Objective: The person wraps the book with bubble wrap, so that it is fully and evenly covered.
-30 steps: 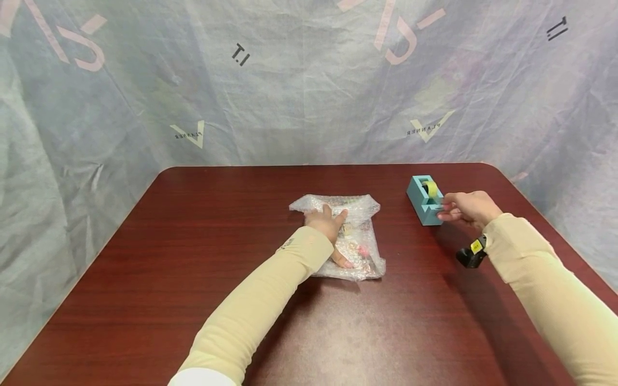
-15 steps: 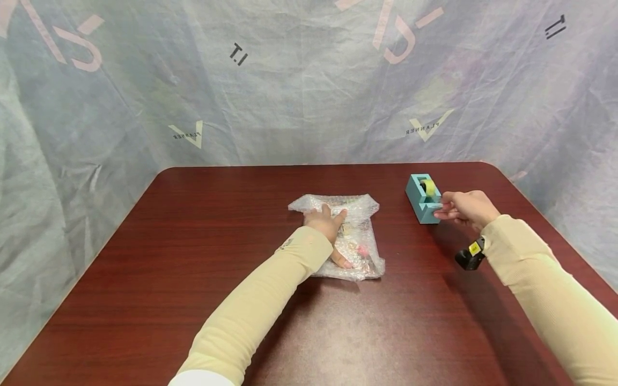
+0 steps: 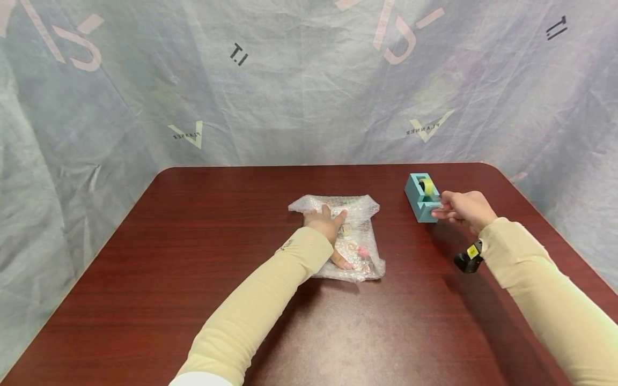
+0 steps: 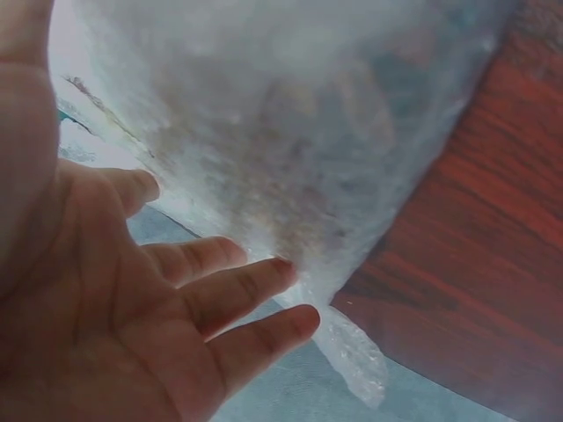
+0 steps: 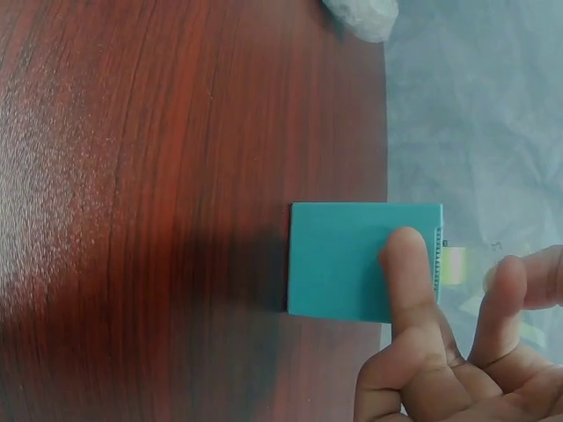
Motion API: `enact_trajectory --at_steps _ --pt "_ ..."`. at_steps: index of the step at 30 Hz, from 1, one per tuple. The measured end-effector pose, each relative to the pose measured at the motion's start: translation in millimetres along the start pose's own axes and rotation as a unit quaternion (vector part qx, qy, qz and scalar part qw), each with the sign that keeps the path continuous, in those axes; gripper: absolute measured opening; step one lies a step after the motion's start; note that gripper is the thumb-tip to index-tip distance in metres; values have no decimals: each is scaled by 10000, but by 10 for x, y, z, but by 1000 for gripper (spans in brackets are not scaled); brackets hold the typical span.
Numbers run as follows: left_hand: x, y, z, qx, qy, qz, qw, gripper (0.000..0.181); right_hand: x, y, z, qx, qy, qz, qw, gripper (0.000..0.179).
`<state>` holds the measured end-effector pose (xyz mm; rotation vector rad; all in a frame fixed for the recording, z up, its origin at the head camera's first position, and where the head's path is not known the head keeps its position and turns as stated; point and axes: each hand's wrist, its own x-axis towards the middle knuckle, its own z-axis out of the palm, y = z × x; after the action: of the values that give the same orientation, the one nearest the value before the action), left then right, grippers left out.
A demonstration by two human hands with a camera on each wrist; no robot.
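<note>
A bubble-wrap packet (image 3: pixel 359 230) lies flat near the middle of the table, with small pink and pale shapes showing through. My left hand (image 3: pixel 324 225) rests on it, fingers spread. In the left wrist view the palm and fingertips are seen beside the cloudy wrap (image 4: pixel 264 132). To the right stands a light blue tape dispenser (image 3: pixel 427 213) with a yellowish tape roll (image 3: pixel 427 186). My right hand (image 3: pixel 468 209) is at its front end, thumb and forefinger pinching the clear tape end. In the right wrist view another finger (image 5: pixel 407 264) presses the dispenser's front face (image 5: pixel 339 264).
The dark red-brown table (image 3: pixel 193 241) reaches back to a grey printed cloth (image 3: pixel 299 96) that hangs behind and at the sides. A black wrist camera (image 3: pixel 468 258) hangs under my right wrist, above the table.
My right hand and the dispenser have shifted very slightly left and back. My left hand and the bubble-wrap packet stay where they were.
</note>
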<state>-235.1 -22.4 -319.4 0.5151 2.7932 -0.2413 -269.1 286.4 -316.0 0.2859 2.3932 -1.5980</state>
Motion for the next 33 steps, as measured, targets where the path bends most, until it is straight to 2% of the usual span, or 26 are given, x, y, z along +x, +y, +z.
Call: enact_trajectory --at_steps 5,15,21,28,33 --pt "-8 1 9 -22 3 -3 10000 133 -1 12 24 -18 106 -56 9999 30" --pt "-23 -7 0 -61 19 -12 10000 135 -16 105 56 -109 157 -435 9989 37" --pt "-15 -7 4 -66 14 -16 10000 134 -25 182 64 -128 183 -788 9966 45" --pt "-9 -6 -1 -17 -10 -21 10000 135 -65 238 105 -418 307 -1177 9917 52" --pt "19 -9 16 18 -51 -46 10000 134 -85 261 102 -381 170 -1361 9898 52"
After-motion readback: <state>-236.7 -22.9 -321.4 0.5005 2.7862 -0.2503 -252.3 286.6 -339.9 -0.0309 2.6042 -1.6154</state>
